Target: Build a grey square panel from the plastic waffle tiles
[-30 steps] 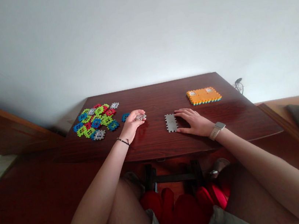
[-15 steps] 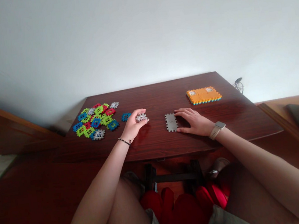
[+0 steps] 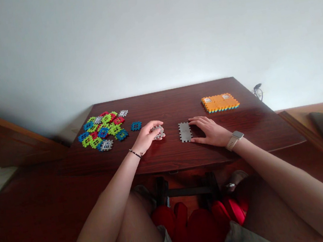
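My left hand (image 3: 147, 136) pinches a small grey window-shaped building tile (image 3: 158, 132) with toothed edges, just above the table. The thumb lies across the tile and hides part of it. A grey rectangular interlocking panel (image 3: 185, 133) lies flat in front of me. My right hand (image 3: 209, 131) holds that panel at its right side, with the thumb at the near corner and the fingertips at the far corner. Between the tile and the panel is a short gap. A blue window tile (image 3: 136, 126) lies by itself just beyond my left hand.
A loose pile of red, green, blue and grey window tiles (image 3: 106, 128) covers the table's left part. At the back right lies a stack of interlocked panels, orange on top (image 3: 220, 102). The dark wooden table (image 3: 158, 101) stands against a pale wall (image 3: 150, 38).
My left hand has moved slightly right, towards the panel, and has turned the grey tile, with the thumb now across it. My right hand and the panel have stayed put.
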Tool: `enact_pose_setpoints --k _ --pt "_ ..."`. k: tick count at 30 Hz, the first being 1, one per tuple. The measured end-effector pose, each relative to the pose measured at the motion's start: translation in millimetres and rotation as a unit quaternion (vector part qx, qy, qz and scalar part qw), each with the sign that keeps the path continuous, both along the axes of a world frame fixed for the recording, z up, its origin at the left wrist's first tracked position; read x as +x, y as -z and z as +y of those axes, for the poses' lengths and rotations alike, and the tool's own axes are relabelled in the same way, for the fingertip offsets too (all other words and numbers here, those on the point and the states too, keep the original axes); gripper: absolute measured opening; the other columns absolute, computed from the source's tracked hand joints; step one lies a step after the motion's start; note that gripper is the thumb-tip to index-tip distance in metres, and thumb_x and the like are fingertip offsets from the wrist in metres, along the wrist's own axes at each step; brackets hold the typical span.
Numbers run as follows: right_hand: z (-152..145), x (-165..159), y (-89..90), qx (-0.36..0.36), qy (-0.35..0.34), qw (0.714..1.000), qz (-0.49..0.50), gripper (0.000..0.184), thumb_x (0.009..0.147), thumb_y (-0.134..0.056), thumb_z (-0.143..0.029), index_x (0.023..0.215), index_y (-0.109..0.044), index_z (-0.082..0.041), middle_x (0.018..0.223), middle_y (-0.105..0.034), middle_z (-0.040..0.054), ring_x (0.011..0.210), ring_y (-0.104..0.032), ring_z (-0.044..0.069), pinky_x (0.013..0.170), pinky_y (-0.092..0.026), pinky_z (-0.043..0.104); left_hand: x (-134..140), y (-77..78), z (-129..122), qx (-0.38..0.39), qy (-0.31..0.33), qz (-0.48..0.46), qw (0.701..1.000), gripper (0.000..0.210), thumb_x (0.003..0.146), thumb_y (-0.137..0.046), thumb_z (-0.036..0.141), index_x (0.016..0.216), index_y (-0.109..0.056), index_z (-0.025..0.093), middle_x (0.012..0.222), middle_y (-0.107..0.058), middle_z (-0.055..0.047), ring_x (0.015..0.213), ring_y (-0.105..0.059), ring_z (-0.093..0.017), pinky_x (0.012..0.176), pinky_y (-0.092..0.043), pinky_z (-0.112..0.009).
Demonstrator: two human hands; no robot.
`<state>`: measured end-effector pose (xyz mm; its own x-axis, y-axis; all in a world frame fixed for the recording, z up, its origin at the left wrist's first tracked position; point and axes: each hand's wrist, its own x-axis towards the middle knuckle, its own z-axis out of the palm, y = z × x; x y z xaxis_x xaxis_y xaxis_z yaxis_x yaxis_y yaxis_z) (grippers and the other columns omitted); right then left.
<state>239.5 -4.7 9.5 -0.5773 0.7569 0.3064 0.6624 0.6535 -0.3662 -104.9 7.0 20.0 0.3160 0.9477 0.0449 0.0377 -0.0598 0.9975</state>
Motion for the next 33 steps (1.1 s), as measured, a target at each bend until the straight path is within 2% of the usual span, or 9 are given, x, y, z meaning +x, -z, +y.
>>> enact_pose_setpoints --k 3,6,10,13,17,25,33 --pt "0 0 -0.9 -0.003 -0.001 1.000 0.000 0.066 0.099 -0.070 -0.068 0.149 -0.059 -0.027 0.160 -0.061 0.0175 0.150 -0.055 0.041 0.125 -0.045 0.068 2 0.4 -2 0.007 0.005 0.030 1.000 0.037 0.096 -0.077 0.039 0.129 -0.072 0.022 0.106 -0.073 -0.007 0.086 -0.077 -0.020 0.065 -0.057 -0.027" --pt "-1 0 -1.5 -0.005 0.000 1.000 0.001 0.066 0.099 -0.070 -0.067 0.149 -0.059 -0.027 0.160 -0.060 0.0176 0.151 -0.054 0.042 0.124 -0.045 0.068 5 -0.1 -2 0.023 0.010 0.037 0.999 0.037 0.094 -0.079 0.036 0.128 -0.074 0.022 0.108 -0.074 -0.008 0.088 -0.075 -0.021 0.069 -0.058 -0.029" --pt "-1 0 -2.0 -0.006 0.000 1.000 -0.001 0.067 0.098 -0.071 -0.067 0.151 -0.059 -0.027 0.159 -0.061 0.0180 0.149 -0.055 0.042 0.124 -0.045 0.069 9 -1.6 -3 0.049 0.016 0.053 0.997 0.049 0.083 -0.091 0.029 0.130 -0.078 0.024 0.126 -0.074 -0.010 0.106 -0.073 -0.025 0.096 -0.060 -0.040" --pt "0 0 -1.8 -0.008 -0.001 1.000 -0.003 0.068 0.098 -0.071 -0.067 0.153 -0.058 -0.028 0.159 -0.061 0.0176 0.150 -0.055 0.043 0.124 -0.044 0.070 12 -3.7 -3 0.080 0.025 0.063 0.994 0.055 0.077 -0.094 0.022 0.130 -0.079 0.026 0.132 -0.074 -0.010 0.123 -0.069 -0.029 0.118 -0.049 -0.047" --pt "0 0 -0.5 -0.008 0.000 1.000 -0.006 0.068 0.098 -0.071 -0.067 0.152 -0.058 -0.028 0.160 -0.060 0.0174 0.151 -0.053 0.042 0.124 -0.044 0.069 16 -4.9 -5 0.129 0.043 0.104 0.985 0.056 0.078 -0.091 0.017 0.131 -0.079 0.028 0.133 -0.072 -0.009 0.133 -0.065 -0.032 0.128 -0.039 -0.051" --pt "0 0 0.9 -0.002 0.000 1.000 -0.004 0.068 0.099 -0.071 -0.066 0.152 -0.058 -0.027 0.159 -0.061 0.0174 0.151 -0.053 0.041 0.125 -0.045 0.068 20 -3.2 -9 0.199 0.060 0.155 0.966 0.061 0.078 -0.080 0.008 0.136 -0.072 0.027 0.139 -0.066 -0.010 0.136 -0.062 -0.031 0.128 -0.040 -0.048" --pt "0 0 0.5 -0.005 0.000 1.000 -0.005 0.067 0.099 -0.070 -0.067 0.151 -0.058 -0.028 0.159 -0.061 0.0169 0.152 -0.052 0.041 0.125 -0.044 0.069 27 -5.8 -16 0.250 0.048 0.209 0.944 0.043 0.086 -0.075 0.011 0.126 -0.067 0.026 0.125 -0.068 -0.009 0.118 -0.067 -0.029 0.112 -0.051 -0.044"
